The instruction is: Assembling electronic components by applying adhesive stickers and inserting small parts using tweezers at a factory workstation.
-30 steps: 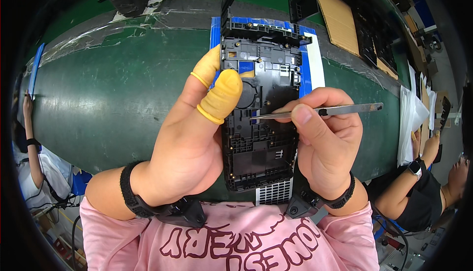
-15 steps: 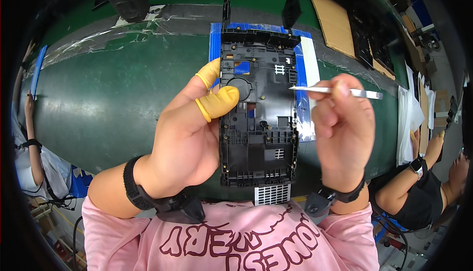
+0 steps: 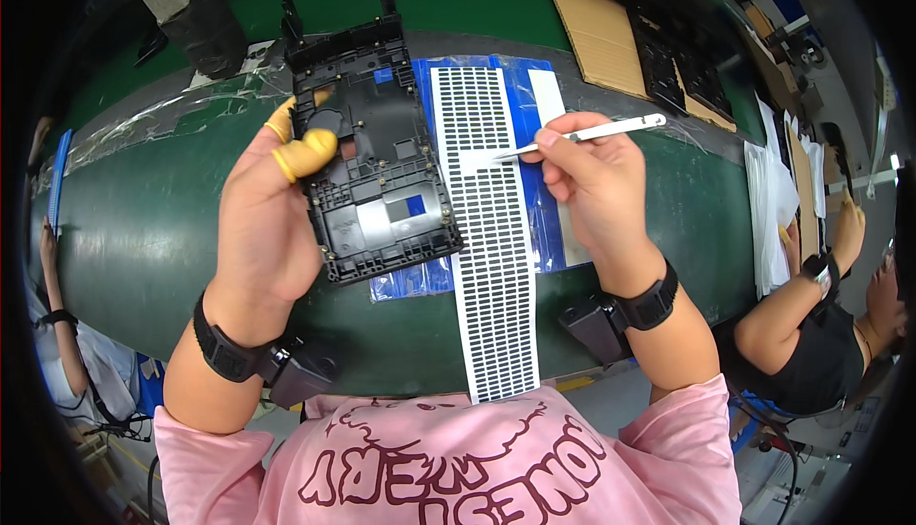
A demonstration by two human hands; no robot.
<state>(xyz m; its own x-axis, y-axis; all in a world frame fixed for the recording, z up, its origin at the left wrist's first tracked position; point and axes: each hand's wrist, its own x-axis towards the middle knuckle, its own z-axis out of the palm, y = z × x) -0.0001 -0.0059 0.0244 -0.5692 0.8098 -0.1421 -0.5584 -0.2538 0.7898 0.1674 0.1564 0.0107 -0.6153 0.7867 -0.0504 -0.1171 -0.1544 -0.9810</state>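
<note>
My left hand (image 3: 272, 191), with yellow finger cots on thumb and a finger, grips a black plastic housing (image 3: 386, 134) by its left side. The housing is tilted, with ribs, brass-coloured inserts and an open frame at its far end. Closed on silvery tweezers (image 3: 611, 130), my right hand (image 3: 596, 177) points their tips at a white sheet (image 3: 506, 306) of small black rectangular stickers. The tips meet the sheet beside a bare white patch where rectangles are absent. Whether a sticker is between the tips is too small to tell.
Under the sheet lies a blue plastic-covered pad (image 3: 546, 229) on the green table (image 3: 153, 210). Cardboard with black parts (image 3: 660, 72) lies at the far right, a dark block (image 3: 205, 34) at the far left. Co-workers sit on both sides; white sheets (image 3: 766, 210) hang near the right one.
The housing has moved left and tilted in my left hand, uncovering the sticker sheet. My right hand has shifted left, bringing the tweezer tips from over the housing to the sheet.
</note>
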